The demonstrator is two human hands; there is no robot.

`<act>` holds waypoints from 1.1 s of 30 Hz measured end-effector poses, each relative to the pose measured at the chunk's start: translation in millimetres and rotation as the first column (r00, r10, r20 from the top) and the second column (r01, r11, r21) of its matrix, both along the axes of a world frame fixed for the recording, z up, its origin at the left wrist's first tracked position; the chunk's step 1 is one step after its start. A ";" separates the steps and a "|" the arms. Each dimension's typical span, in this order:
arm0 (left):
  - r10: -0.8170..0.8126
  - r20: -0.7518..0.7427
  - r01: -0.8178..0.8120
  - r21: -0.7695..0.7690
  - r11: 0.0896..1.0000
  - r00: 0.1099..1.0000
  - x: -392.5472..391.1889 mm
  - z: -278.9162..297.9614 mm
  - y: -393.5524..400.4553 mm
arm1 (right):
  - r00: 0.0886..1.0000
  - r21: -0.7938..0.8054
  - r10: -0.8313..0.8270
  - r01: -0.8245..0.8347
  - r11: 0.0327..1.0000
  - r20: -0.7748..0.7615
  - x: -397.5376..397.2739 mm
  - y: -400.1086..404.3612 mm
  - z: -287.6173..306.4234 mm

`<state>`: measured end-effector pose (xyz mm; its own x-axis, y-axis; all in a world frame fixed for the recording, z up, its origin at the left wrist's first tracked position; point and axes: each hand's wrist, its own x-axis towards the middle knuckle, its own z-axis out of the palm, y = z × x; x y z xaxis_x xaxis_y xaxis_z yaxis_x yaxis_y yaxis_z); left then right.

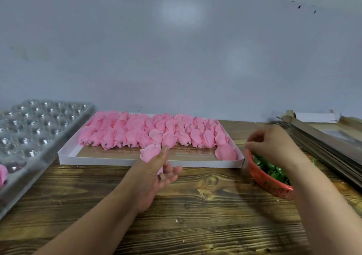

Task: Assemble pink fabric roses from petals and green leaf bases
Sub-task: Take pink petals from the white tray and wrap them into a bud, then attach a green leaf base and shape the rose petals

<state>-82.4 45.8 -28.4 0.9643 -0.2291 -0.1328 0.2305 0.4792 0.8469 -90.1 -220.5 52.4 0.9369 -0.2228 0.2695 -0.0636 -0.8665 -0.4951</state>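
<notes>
My left grip (pixel 156 168) pinches one pink rose (pixel 149 154); beyond it, white tray (pixel 121 161) holds roses. Right grip (pixel 272 144), fingers curled, blurred, contents unclear, above red basket (pixel 264 180) of green leaves (pixel 274 169).

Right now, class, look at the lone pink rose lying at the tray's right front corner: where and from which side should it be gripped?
Probably low on the pink rose, from the near side. Its neighbours show stubs at their near ends, so its base likely points toward the tray wall; pinching there spares the loose petals. Its own stub is not visible.
</notes>
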 end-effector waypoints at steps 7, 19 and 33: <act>0.001 0.070 -0.004 0.048 0.999 0.998 0.3 -4.2 -3.7 | 0.924 -0.399 -0.275 0.154 0.904 -0.267 0.3 -40.6 -2.7; 0.002 0.049 -0.001 -0.024 1.000 0.999 -2.1 -1.7 -3.8 | 0.904 -0.547 -0.358 0.184 0.817 -0.232 7.1 -29.9 -18.6; 0.034 0.015 -0.034 0.023 0.999 0.999 -0.2 -5.0 -4.6 | 0.902 -0.588 -0.374 0.186 0.787 -0.216 3.2 -32.0 -7.6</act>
<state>-82.7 41.1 -33.4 0.9734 -0.1930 -0.1236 0.2018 0.4663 0.8613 -87.0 -252.5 44.8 0.9086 -0.3940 0.1385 -0.4116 -0.9009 0.1375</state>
